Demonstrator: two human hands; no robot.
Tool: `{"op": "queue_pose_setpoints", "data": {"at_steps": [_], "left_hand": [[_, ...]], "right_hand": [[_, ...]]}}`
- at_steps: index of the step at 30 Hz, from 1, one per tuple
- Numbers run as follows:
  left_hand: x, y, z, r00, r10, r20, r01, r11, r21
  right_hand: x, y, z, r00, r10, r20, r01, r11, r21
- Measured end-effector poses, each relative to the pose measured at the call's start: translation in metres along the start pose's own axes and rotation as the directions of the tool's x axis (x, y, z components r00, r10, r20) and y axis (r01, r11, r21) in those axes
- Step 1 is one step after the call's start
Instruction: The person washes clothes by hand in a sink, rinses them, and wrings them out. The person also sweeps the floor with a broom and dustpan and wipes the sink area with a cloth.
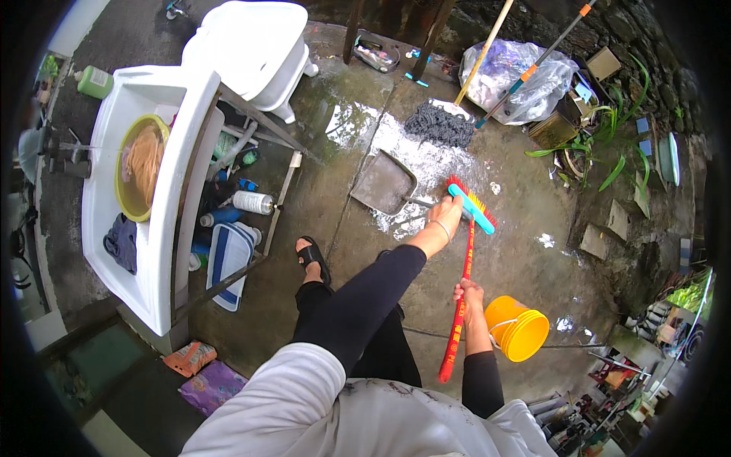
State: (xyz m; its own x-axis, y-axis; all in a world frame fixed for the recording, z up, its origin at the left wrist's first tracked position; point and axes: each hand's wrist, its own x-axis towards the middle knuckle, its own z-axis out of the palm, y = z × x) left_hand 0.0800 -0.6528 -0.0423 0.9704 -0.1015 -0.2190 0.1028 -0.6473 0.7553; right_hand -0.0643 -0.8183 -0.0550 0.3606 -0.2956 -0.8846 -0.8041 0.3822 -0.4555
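Note:
My left hand (447, 216), with a bracelet at the wrist, is closed around the handle of a grey dustpan (385, 181). Its fingers also lie against the turquoise broom head (472, 209), which has red and yellow bristles. The pan sits over a patch of floor smeared white. Lower down, my right hand (470, 293) grips the red broom handle (458, 327), which bears printed writing. The handle's free end points toward my body. Just right of my right forearm, a yellow bucket (521, 332) with a white bail lies tilted.
A mop (437, 123) with a grey string head rests beyond the pan, beside a clear plastic refuse bag (508, 77). On the left stands a white sink (171, 274) holding an olive basin (121, 171). Potted plants (614, 128) and concrete blocks (594, 241) line the right.

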Motion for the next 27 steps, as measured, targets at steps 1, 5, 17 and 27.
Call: {"op": "queue_pose_setpoints", "data": {"at_steps": [1,5,17,27], "left_hand": [[-0.002,0.002,0.004,0.999,-0.022,0.039,0.022,1.000,-0.004],[-0.002,-0.008,0.013,0.993,-0.107,0.038,0.110,0.992,-0.059],[-0.138,-0.088,-0.115,0.937,-0.296,-0.185,0.209,0.900,-0.382],[-0.324,-0.161,-0.447,0.222,-0.475,-0.851,0.061,0.878,-0.475]], "right_hand": [[0.005,-0.004,-0.001,1.000,-0.001,0.012,0.001,1.000,0.000],[0.025,-0.034,0.019,0.992,0.105,0.077,-0.105,0.995,-0.004],[0.008,-0.152,0.056,0.906,0.061,0.418,0.105,0.925,-0.364],[-0.070,-0.152,0.183,0.791,0.177,0.586,-0.178,0.982,-0.056]]}}
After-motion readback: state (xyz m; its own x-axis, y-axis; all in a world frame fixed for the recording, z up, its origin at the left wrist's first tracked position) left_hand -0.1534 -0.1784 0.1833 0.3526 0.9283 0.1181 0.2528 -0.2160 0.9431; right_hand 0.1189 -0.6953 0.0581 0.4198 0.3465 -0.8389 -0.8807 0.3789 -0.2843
